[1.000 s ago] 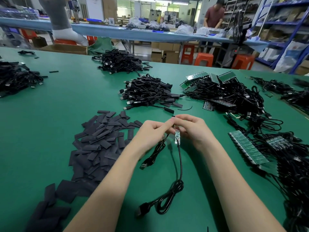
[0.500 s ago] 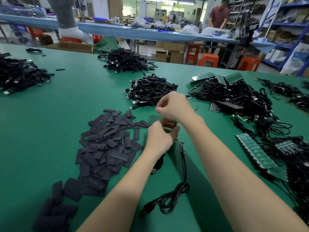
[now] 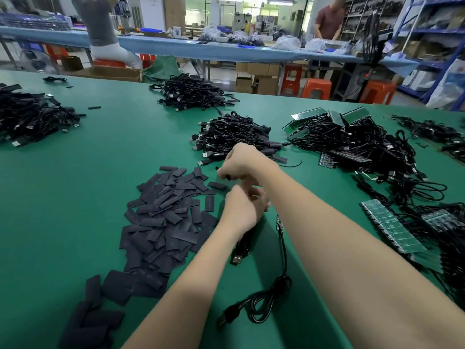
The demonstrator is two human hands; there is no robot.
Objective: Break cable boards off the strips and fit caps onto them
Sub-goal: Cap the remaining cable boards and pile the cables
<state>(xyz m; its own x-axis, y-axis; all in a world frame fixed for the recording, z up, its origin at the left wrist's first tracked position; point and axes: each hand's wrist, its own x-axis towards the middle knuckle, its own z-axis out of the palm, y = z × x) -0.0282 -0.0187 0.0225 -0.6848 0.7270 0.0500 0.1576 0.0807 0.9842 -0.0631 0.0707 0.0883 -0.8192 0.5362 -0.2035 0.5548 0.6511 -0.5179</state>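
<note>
Bare tabletop (image 3: 100, 187) open toward nine o'clock; caps (image 3: 161, 217) heaped at ten, cable piles (image 3: 234, 137) at twelve, board strips (image 3: 390, 227) crowding three.

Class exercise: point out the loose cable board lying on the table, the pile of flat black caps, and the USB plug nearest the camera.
loose cable board (image 3: 279, 222), head view, on its small green circuit face.
pile of flat black caps (image 3: 163, 217), head view, on a cap near the pile's middle.
USB plug (image 3: 226, 317), head view, on its black body.
</note>
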